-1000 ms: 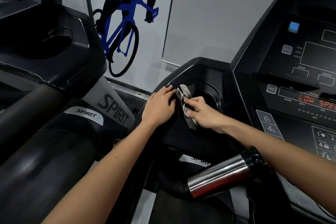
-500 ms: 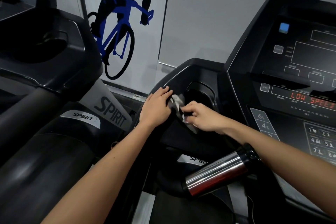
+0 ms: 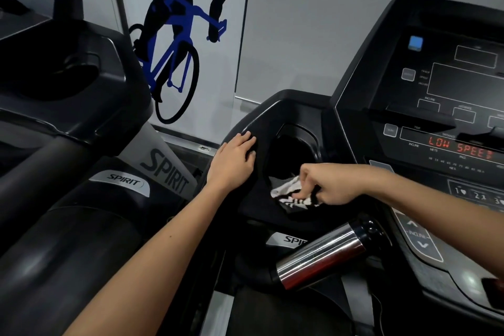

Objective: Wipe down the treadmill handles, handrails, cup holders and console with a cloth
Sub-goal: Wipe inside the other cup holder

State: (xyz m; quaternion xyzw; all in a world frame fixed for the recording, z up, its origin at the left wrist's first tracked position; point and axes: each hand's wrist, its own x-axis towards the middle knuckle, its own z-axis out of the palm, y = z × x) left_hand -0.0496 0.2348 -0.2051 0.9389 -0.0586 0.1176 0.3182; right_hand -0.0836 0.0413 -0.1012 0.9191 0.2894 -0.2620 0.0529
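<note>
Low at the black plastic cup holder (image 3: 308, 132), my right hand (image 3: 331, 185) pinches the black-and-white striped cloth (image 3: 286, 190) against its near rim.
Fingers curl down, knuckles up; my left hand (image 3: 234, 163) lies flat, fingers straight, on the holder's smooth moulded outer edge.

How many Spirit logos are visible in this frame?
3. One silver badge on the left machine, one large wordmark on the grey upright beside the left hand, one partly hidden badge below the cloth, above the steel bottle. Others may be hidden.
</note>
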